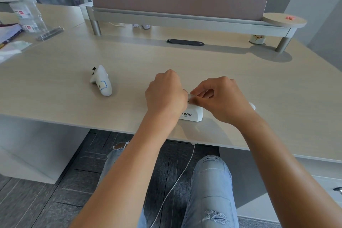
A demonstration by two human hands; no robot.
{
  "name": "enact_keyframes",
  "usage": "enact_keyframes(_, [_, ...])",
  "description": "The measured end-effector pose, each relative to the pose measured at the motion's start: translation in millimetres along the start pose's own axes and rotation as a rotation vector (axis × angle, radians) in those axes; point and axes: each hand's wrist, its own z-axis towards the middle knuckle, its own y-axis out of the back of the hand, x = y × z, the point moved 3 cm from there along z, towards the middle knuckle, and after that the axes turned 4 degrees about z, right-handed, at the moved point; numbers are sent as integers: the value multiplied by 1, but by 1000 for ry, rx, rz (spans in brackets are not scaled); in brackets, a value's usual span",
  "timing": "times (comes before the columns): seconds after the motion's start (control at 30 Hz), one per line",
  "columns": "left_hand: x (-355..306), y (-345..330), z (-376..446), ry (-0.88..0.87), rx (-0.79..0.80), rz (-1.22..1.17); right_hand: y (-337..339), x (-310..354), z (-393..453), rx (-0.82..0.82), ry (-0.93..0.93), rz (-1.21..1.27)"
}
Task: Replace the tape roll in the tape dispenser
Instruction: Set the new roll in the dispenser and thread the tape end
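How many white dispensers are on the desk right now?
2: one lies free at the desk's left-centre; the other, marked VIVID, sits near the front edge under both hands. Others may be hidden behind the hands.

"VIVID" shows in dark capitals on the side of the white tape dispenser (pixel 192 114), with a smaller line of print just beneath it, too fine to read. Red labels sit on the clear plastic bottle (pixel 30 16) at far left, and their lettering is too blurred to make out.
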Motion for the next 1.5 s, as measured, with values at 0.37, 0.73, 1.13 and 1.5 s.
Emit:
enact_keyframes(0.37, [-5, -2, -2, -19, 198, 17, 0, 8, -2, -14, 55, -87])
enact_keyframes(0.73, [18, -6, 13, 56, 228, -369, -7, 18, 3, 16, 19, -167])
enact_keyframes(1.13, [25, -9, 20, 96, 297, -557, -5, 17, 3, 21, 8, -160])
enact_keyframes(1.5, [27, -6, 17, 79, 182, -558, -6, 18, 3, 24, 2, -175])
